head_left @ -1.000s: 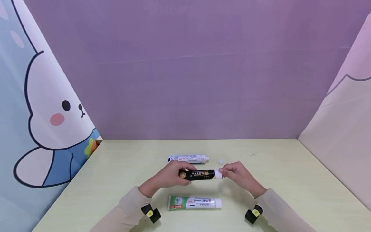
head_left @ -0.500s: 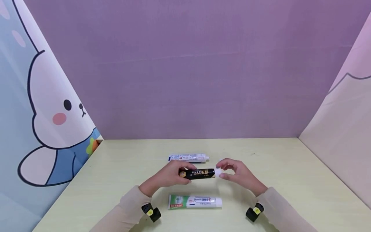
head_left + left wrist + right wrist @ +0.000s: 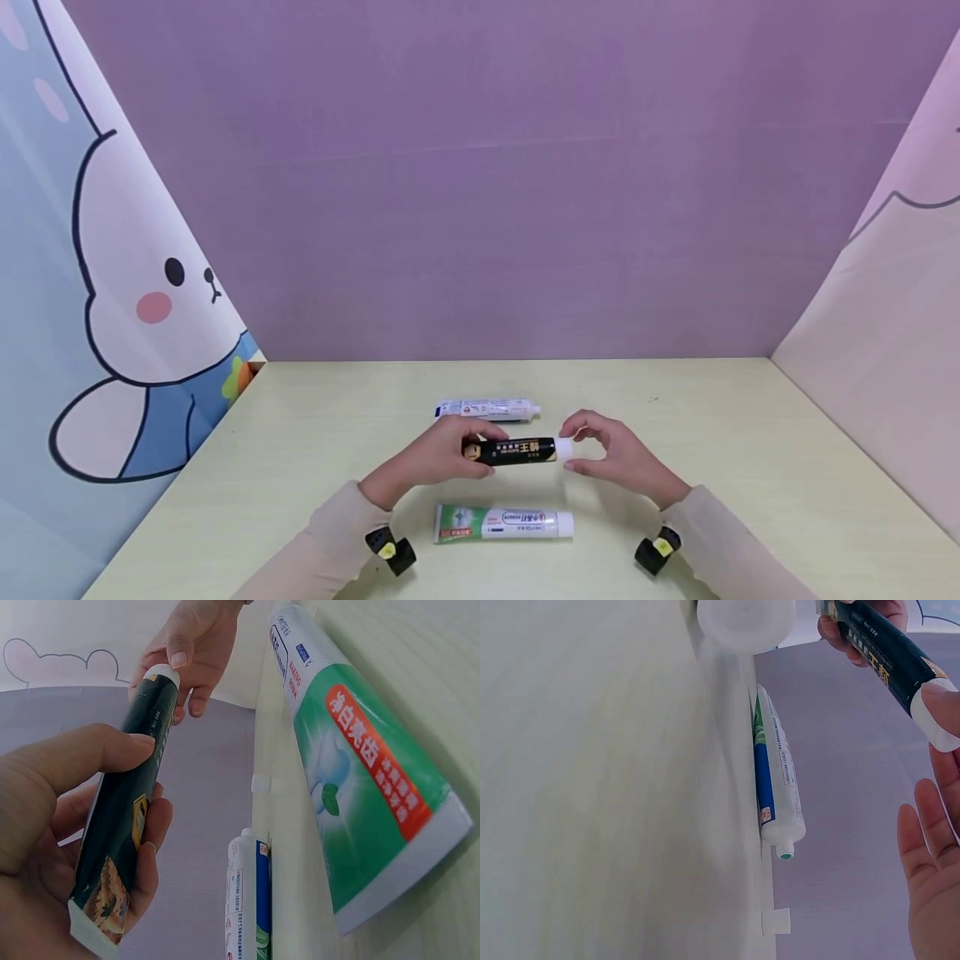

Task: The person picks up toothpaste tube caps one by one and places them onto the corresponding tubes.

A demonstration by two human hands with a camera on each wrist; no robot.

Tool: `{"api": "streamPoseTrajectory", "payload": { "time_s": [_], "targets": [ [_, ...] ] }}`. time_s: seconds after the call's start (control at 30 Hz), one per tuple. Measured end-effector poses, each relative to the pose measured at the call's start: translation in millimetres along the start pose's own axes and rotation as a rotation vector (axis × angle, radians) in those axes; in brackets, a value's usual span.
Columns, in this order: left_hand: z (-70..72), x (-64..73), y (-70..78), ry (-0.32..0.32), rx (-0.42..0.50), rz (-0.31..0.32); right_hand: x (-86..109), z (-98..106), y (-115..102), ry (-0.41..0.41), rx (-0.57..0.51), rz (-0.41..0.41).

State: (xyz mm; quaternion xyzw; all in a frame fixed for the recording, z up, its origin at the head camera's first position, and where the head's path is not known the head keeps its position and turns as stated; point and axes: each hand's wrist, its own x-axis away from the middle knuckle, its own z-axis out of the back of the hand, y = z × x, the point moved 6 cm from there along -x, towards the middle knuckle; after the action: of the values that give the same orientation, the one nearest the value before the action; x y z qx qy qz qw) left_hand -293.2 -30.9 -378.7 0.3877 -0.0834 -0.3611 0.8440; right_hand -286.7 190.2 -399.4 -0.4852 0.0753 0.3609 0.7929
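My left hand (image 3: 442,450) grips a black toothpaste tube (image 3: 517,451) around its crimped end, its white cap (image 3: 564,448) pointing right. In the left wrist view, the thumb lies along the dark tube (image 3: 139,776) and the fingers curl beneath. My right hand (image 3: 618,450) has thumb and index finger on either side of that cap, the thumb overlapping the cap (image 3: 932,720) in the right wrist view while the other fingers spread loosely. A green and white toothpaste tube (image 3: 502,523) lies nearer me, capped. Behind the hands lies a white and blue toothpaste tube (image 3: 487,409), its nozzle bare.
A small white cap (image 3: 260,784) sits on the table beyond the hands, hidden in the head view. The pale wooden table (image 3: 337,400) meets a purple backdrop (image 3: 480,208) at the back. Printed cloth panels (image 3: 150,250) flank both sides.
My right thumb and index finger have parted from a close pinch and now straddle the cap more widely. The left hand and the black tube hold nearly the same place.
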Motion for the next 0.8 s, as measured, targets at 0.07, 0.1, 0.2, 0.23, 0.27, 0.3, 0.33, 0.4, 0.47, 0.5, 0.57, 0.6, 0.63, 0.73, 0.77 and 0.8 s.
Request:
{"api": "streamPoseTrajectory", "payload": {
  "time_s": [0.07, 0.1, 0.2, 0.23, 0.27, 0.3, 0.33, 0.4, 0.47, 0.5, 0.57, 0.6, 0.63, 0.73, 0.77, 0.8],
  "targets": [
    [0.1, 0.4, 0.1, 0.000, 0.000, -0.001, 0.3, -0.1, -0.1, 0.007, 0.008, 0.002],
    [0.2, 0.7, 0.2, -0.001, 0.001, 0.001, 0.5, -0.2, -0.6, 0.010, 0.011, 0.005],
    [0.4, 1.5, 0.8, -0.001, 0.004, 0.003, 0.8, 0.2, -2.0, 0.017, 0.022, 0.015],
    [0.5, 1.6, 1.1, -0.001, 0.004, 0.004, 0.8, 0.4, -2.8, 0.019, 0.025, 0.018],
    [0.6, 1.6, 1.3, -0.001, 0.005, 0.004, 0.7, 0.7, -3.5, 0.020, 0.027, 0.020],
    [0.7, 1.4, 1.5, -0.001, 0.006, 0.004, 0.7, 1.0, -4.1, 0.020, 0.029, 0.018],
    [0.6, 1.2, 1.6, -0.001, 0.006, 0.004, 0.7, 1.3, -4.4, 0.021, 0.028, 0.015],
    [0.5, 0.9, 1.6, -0.002, 0.006, 0.004, 0.9, 1.8, -5.1, 0.025, 0.029, 0.006],
    [0.6, 0.6, 1.7, 0.000, 0.007, 0.007, 0.9, 2.7, -5.0, 0.027, 0.032, -0.006],
    [0.6, 0.5, 1.7, 0.000, 0.007, 0.006, 1.0, 3.1, -4.7, 0.029, 0.035, -0.014],
    [0.6, 0.3, 1.8, 0.001, 0.007, 0.006, 1.3, 3.7, -3.8, 0.034, 0.044, -0.026],
    [0.6, 0.3, 1.9, 0.001, 0.007, 0.004, 1.5, 4.0, -3.2, 0.036, 0.047, -0.032],
    [0.5, 0.2, 2.1, 0.001, 0.008, 0.003, 1.7, 4.2, -2.7, 0.038, 0.047, -0.039],
    [0.5, 0.1, 2.7, 0.002, 0.007, -0.001, 1.9, 4.7, -1.9, 0.044, 0.043, -0.049],
    [0.6, 0.2, 3.0, 0.002, 0.007, -0.002, 1.9, 4.9, -1.7, 0.046, 0.042, -0.050],
    [0.7, 0.2, 3.2, 0.003, 0.008, -0.002, 1.8, 5.2, -1.9, 0.047, 0.037, -0.048]
  ]
}}
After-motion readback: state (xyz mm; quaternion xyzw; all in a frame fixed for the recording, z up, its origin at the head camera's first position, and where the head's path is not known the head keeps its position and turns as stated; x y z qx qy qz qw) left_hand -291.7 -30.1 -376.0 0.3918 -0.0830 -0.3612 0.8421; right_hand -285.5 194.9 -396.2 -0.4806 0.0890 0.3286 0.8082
